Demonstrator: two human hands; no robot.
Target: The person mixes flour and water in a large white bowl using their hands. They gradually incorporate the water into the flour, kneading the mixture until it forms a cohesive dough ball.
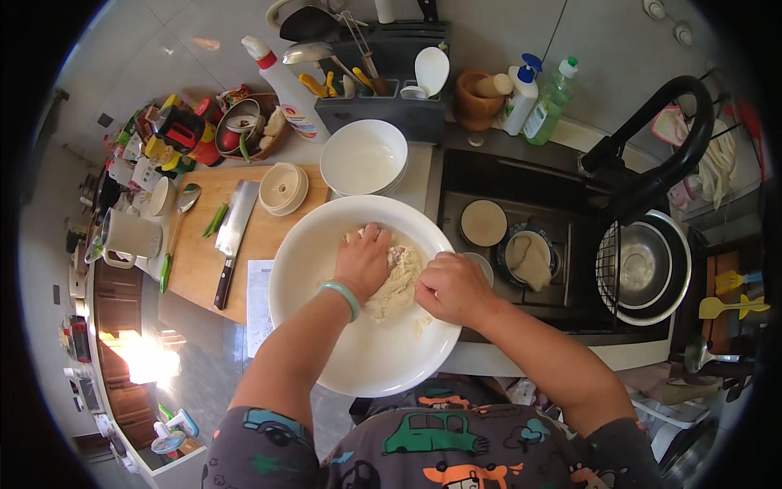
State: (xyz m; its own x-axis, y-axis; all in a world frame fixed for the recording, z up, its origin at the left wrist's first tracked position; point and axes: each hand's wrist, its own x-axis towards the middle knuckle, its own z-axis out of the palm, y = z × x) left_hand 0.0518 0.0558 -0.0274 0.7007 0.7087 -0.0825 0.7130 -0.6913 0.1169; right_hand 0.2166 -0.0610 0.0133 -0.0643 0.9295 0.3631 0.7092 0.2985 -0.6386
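Note:
A large white basin [391,360] stands before me at the counter's edge, with a lump of rough, shaggy dough [394,284] inside. My left hand [365,257], with a pale green bangle at the wrist, presses on the dough's upper left part; its fingertips are partly hidden in dough. My right hand [455,287] is curled into a fist over the basin's right rim, beside the dough. Whether its fingers hold the rim or any dough cannot be told. Bits of dough stick to the basin's wall.
Left of the basin lie a wooden cutting board [195,244], a cleaver [235,232] and a round cream-coloured lid [283,188]. White bowls [363,156] stand behind it. To the right is a dark sink [519,312] holding dishes, metal bowls [643,263] and a black faucet [678,98].

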